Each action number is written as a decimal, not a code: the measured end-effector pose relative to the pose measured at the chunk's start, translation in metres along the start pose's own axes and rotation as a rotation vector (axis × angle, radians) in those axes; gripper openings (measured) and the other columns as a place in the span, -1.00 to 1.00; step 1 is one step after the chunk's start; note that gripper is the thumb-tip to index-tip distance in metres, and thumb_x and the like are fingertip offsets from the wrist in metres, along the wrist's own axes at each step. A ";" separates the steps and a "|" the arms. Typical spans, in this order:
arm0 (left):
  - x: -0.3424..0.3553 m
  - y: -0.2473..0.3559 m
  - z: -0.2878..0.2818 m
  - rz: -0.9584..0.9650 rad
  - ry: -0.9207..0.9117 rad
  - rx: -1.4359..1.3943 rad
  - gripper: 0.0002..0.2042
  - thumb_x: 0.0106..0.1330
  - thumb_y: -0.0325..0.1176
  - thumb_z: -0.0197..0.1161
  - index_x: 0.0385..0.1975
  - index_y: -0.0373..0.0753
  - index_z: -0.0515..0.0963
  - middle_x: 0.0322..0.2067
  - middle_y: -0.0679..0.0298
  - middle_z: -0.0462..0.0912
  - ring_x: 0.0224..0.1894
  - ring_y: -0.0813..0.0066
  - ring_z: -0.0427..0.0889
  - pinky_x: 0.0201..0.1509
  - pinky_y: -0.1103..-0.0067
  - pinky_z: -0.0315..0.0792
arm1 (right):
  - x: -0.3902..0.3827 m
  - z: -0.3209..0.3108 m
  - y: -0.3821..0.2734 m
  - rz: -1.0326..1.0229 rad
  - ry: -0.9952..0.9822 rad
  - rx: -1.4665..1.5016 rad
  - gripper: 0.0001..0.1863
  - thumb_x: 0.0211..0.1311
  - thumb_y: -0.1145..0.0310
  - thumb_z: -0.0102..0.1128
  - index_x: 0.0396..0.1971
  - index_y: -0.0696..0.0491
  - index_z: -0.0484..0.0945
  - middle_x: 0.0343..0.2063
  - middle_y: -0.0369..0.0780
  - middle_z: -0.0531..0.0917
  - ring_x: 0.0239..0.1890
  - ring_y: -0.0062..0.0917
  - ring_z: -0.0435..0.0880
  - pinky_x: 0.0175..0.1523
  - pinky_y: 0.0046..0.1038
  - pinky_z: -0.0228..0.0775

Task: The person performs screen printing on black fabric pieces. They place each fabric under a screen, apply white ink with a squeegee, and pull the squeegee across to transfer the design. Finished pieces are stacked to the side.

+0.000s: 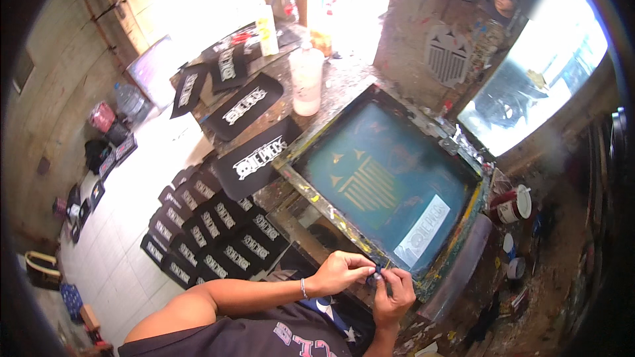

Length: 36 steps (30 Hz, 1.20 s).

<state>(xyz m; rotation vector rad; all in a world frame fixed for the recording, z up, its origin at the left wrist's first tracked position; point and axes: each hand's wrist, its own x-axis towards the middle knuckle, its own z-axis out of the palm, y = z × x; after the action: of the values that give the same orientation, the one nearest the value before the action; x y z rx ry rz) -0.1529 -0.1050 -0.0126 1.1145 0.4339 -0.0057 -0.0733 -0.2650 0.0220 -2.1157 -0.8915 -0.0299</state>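
Just off the near edge of a screen-printing frame (307, 193), my left hand (340, 273) and my right hand (395, 296) meet fingertip to fingertip. Both pinch a small dark blue piece (378, 269), too small to make out. The frame's teal mesh (403, 152) carries a yellowish striped emblem (362, 182). Lying on the mesh close to my hands is a pale strip with lettering (423, 230). Left of the frame, two black printed panels (256, 162) rest on the workbench.
A bottle of pale pink liquid (305, 82) stands behind the frame. Several black printed pieces (225, 221) lie in rows at lower left. To the right are a dark red and white tub (512, 205) and a cluttered, paint-stained surface. A bright window (539, 73) is at upper right.
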 end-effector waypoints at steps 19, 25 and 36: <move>0.165 0.135 -0.285 0.697 0.967 0.639 0.20 -0.01 0.01 0.70 0.47 -0.57 0.04 0.42 -0.24 0.24 0.50 -0.07 0.24 0.57 0.30 0.17 | 0.053 0.014 0.033 0.603 0.048 1.001 -0.75 0.14 0.79 0.27 -0.15 0.37 0.67 -0.11 0.05 0.73 -0.31 -0.36 0.77 -0.18 -0.35 0.73; 0.226 0.206 -0.293 0.823 0.875 0.781 0.13 -0.06 -0.02 0.72 0.41 -0.50 0.15 0.27 -0.20 0.46 0.35 0.02 0.47 0.43 0.29 0.38 | 0.064 0.003 0.044 0.619 0.089 0.887 -0.76 0.22 0.76 0.25 -0.11 0.31 0.64 -0.17 -0.06 0.74 -0.28 -0.39 0.76 -0.13 -0.33 0.68; 0.161 0.227 -0.197 1.054 0.721 1.175 -0.11 -0.06 -0.22 0.68 0.31 -0.32 0.35 0.09 -0.03 0.57 0.12 -0.01 0.62 0.22 0.22 0.52 | 0.113 0.028 0.062 0.665 0.271 1.270 -0.70 0.36 0.66 0.27 0.07 0.33 0.59 -0.12 -0.04 0.72 -0.18 -0.36 0.76 -0.03 -0.32 0.72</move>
<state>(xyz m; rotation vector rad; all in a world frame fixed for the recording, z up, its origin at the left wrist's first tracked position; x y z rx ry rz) -0.0216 0.2023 0.0569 2.4085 0.4186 1.2353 0.0414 -0.2054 -0.0039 -1.0451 0.0742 0.4594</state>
